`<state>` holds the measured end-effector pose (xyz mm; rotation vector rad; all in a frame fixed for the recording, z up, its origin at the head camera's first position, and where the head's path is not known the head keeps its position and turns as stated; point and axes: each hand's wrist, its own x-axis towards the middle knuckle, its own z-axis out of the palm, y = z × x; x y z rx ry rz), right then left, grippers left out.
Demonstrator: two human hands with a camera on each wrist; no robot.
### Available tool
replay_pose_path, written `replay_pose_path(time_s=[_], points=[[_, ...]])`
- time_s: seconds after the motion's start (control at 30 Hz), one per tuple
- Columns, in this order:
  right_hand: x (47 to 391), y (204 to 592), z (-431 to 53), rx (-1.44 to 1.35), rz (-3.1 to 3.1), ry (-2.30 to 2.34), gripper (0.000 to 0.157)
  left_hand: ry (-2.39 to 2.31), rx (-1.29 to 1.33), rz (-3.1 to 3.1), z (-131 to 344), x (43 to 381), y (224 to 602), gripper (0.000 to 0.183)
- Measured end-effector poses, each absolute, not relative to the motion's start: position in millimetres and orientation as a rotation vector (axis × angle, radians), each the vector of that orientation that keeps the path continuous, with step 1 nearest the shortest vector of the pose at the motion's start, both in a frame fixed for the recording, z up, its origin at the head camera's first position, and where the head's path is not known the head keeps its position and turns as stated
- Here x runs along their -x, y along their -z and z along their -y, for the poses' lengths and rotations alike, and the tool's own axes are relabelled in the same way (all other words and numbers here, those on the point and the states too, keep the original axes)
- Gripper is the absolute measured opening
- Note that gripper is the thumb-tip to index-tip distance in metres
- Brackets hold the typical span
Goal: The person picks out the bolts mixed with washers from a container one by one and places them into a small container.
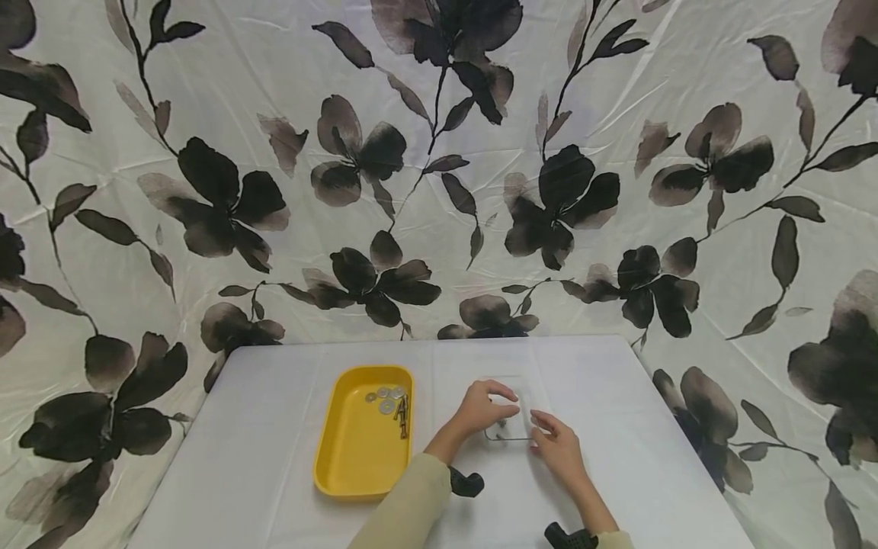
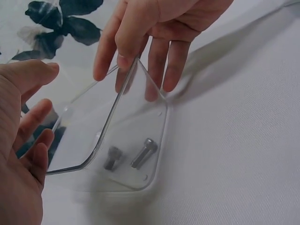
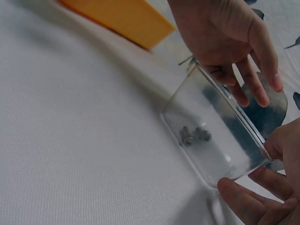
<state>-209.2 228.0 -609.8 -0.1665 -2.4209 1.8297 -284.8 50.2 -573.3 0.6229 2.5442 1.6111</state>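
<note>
Right of the yellow tray sits the clear box, mouth up, long axis seemingly running away from the person! Left wrist: tray-side, the left hand hangs loosely bent, visibly holding nothing; two bolts lie boxed. Right wrist: opposite, the right hand pinches a corner; positioning, I'd judge, next needing steadiness.

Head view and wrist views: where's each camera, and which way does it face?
Head: on the head, facing forward and down at the table; left hand, right hand and sleeves show.
Left wrist: on that wrist, facing the clear container; left hand at left, right hand at top.
Right wrist: on that wrist, facing it too; right hand at right, left hand at top.
Both wrist views share the two bolts inside.
</note>
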Motion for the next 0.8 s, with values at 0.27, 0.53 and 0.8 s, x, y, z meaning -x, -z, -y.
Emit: replay_pose_path(time_s=[0.27, 0.53, 0.8], points=[[208, 608, -228, 0.170, 2.447, -1.806, 0.036, -1.622, -0.617, -2.491, -44, 283, 568, 0.012], [208, 610, -225, 0.187, 2.460, -1.779, 0.035, -1.586, -0.639, -2.469, -24, 282, 560, 0.013], [207, 609, -225, 0.182, 2.466, -1.764, 0.035, -1.569, -0.689, -2.458, 6, 277, 542, 0.013]])
